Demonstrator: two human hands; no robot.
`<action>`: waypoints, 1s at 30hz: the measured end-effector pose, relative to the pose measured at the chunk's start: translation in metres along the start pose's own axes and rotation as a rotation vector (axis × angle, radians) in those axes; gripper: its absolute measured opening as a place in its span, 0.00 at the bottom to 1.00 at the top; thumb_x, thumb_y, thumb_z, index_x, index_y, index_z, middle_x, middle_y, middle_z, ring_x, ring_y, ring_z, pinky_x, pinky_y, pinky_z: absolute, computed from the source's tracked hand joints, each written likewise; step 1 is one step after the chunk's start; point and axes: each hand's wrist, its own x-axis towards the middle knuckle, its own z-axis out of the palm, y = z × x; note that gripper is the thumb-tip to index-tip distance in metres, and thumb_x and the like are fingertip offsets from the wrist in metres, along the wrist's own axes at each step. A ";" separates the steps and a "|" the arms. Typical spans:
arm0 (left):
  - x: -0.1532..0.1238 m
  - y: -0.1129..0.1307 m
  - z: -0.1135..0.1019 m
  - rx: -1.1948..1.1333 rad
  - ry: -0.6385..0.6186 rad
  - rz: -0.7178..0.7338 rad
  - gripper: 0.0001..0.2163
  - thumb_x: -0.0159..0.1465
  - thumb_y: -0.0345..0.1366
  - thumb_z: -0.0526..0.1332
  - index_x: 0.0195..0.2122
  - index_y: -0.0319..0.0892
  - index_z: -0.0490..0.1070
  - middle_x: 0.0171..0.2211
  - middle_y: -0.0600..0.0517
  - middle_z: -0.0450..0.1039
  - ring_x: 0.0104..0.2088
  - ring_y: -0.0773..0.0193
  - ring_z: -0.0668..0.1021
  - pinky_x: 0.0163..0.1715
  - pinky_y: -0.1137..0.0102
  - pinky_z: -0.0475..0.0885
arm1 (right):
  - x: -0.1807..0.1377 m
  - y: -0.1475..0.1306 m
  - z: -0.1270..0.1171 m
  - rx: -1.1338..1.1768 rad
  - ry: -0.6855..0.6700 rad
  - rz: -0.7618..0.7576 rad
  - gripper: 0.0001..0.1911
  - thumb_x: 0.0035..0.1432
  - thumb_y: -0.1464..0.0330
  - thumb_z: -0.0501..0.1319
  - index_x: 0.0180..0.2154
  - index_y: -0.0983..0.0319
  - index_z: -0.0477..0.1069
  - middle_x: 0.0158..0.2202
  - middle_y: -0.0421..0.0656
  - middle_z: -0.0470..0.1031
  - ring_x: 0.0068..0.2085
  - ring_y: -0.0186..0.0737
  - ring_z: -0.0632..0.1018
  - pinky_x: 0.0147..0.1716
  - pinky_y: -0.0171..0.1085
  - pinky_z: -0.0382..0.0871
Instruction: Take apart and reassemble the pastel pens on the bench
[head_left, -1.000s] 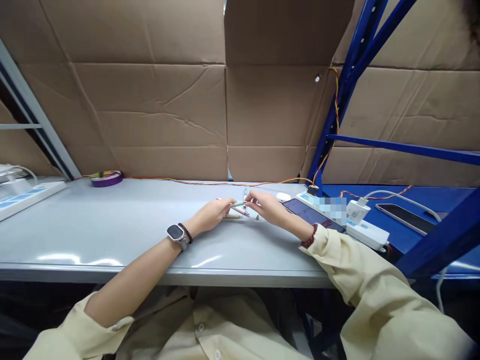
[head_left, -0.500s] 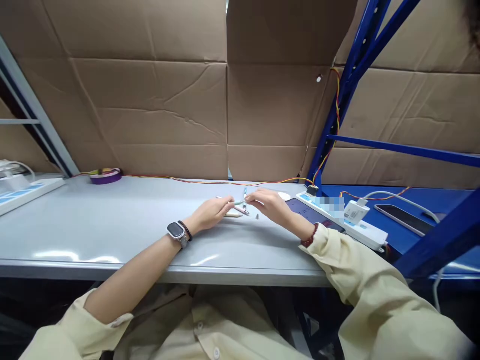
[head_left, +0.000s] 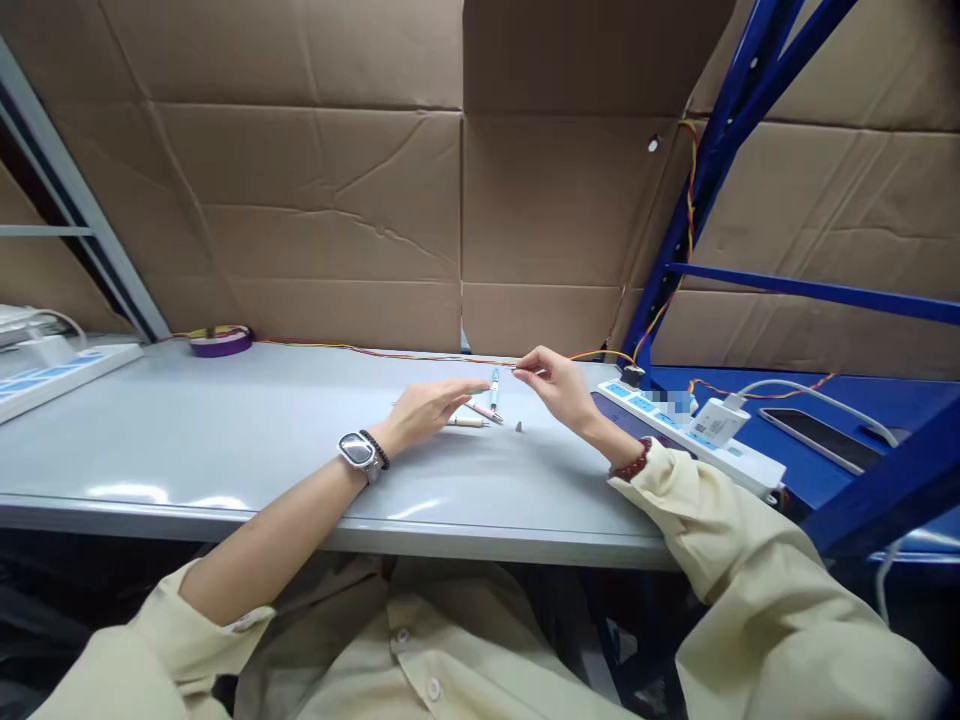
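My left hand point(head_left: 429, 412) is just above the table, its fingers long and together, pointing right. It appears closed round a pen, mostly hidden; a thin end shows behind the hand. Farther right, my right hand point(head_left: 556, 388) is raised with thumb and fingertips pinched on something too small to make out. Between the hands lie a blue pen point(head_left: 495, 388), a pale pink pen point(head_left: 484, 410) and a cream pen point(head_left: 468, 422). Nearer to me, a small grey cone-shaped piece point(head_left: 518, 427) rests on the table.
A white power strip point(head_left: 727, 462) with a plugged-in charger point(head_left: 718, 420) stands right, beside a dark-screened tablet point(head_left: 622, 412). Behind it a phone point(head_left: 821, 440) lies on a blue surface. A purple tape roll point(head_left: 221, 342) sits back left. Blue rack posts point(head_left: 697, 190) rise at right; cardboard point(head_left: 337, 220) walls the back.
My right hand has pulled away from the pale green pen, up and rightward, fingertips still pinched. The left fingers have stretched out further, hiding that pen. The view has shifted slightly.
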 end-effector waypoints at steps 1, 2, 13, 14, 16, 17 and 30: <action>0.000 -0.001 0.000 0.001 0.004 -0.001 0.15 0.67 0.35 0.48 0.54 0.52 0.63 0.47 0.54 0.72 0.39 0.62 0.75 0.35 0.71 0.65 | 0.002 0.004 -0.004 -0.013 0.001 0.021 0.05 0.56 0.67 0.56 0.32 0.62 0.67 0.32 0.44 0.75 0.34 0.39 0.75 0.33 0.37 0.69; 0.000 -0.002 0.000 0.001 0.007 -0.005 0.15 0.67 0.36 0.48 0.53 0.51 0.63 0.45 0.54 0.72 0.37 0.62 0.75 0.34 0.71 0.65 | 0.003 0.008 -0.007 -0.027 -0.018 0.037 0.04 0.55 0.68 0.57 0.31 0.62 0.68 0.31 0.44 0.75 0.33 0.39 0.75 0.33 0.37 0.69; 0.001 -0.002 -0.001 -0.016 0.005 -0.059 0.16 0.68 0.44 0.44 0.46 0.43 0.66 0.18 0.58 0.60 0.21 0.65 0.67 0.24 0.73 0.59 | 0.000 0.002 -0.006 0.080 -0.230 0.042 0.04 0.51 0.68 0.61 0.29 0.63 0.70 0.29 0.42 0.76 0.30 0.37 0.76 0.32 0.36 0.70; 0.001 -0.002 -0.001 -0.020 0.004 -0.061 0.16 0.68 0.44 0.44 0.46 0.43 0.66 0.19 0.58 0.61 0.21 0.65 0.67 0.24 0.73 0.59 | 0.000 -0.001 -0.006 0.104 -0.208 0.040 0.06 0.52 0.66 0.60 0.30 0.63 0.70 0.29 0.43 0.76 0.31 0.37 0.77 0.33 0.36 0.70; 0.001 -0.001 -0.001 -0.025 -0.001 -0.061 0.16 0.68 0.44 0.44 0.46 0.43 0.66 0.20 0.57 0.62 0.21 0.65 0.67 0.25 0.73 0.59 | 0.000 -0.005 -0.005 0.142 -0.176 0.036 0.08 0.52 0.64 0.60 0.31 0.63 0.69 0.30 0.43 0.76 0.31 0.38 0.77 0.33 0.37 0.71; 0.001 0.000 -0.001 -0.027 -0.004 -0.061 0.17 0.68 0.44 0.44 0.46 0.43 0.66 0.20 0.57 0.63 0.22 0.65 0.67 0.25 0.72 0.59 | -0.001 -0.006 -0.004 0.156 -0.167 0.031 0.08 0.52 0.64 0.61 0.31 0.63 0.69 0.29 0.43 0.76 0.31 0.38 0.77 0.33 0.37 0.72; 0.000 0.002 0.002 -0.020 -0.043 -0.039 0.16 0.68 0.43 0.44 0.47 0.44 0.66 0.28 0.54 0.72 0.27 0.63 0.72 0.28 0.71 0.63 | -0.008 -0.005 0.007 0.208 -0.165 -0.055 0.07 0.54 0.64 0.60 0.32 0.62 0.70 0.30 0.42 0.75 0.31 0.37 0.76 0.34 0.37 0.72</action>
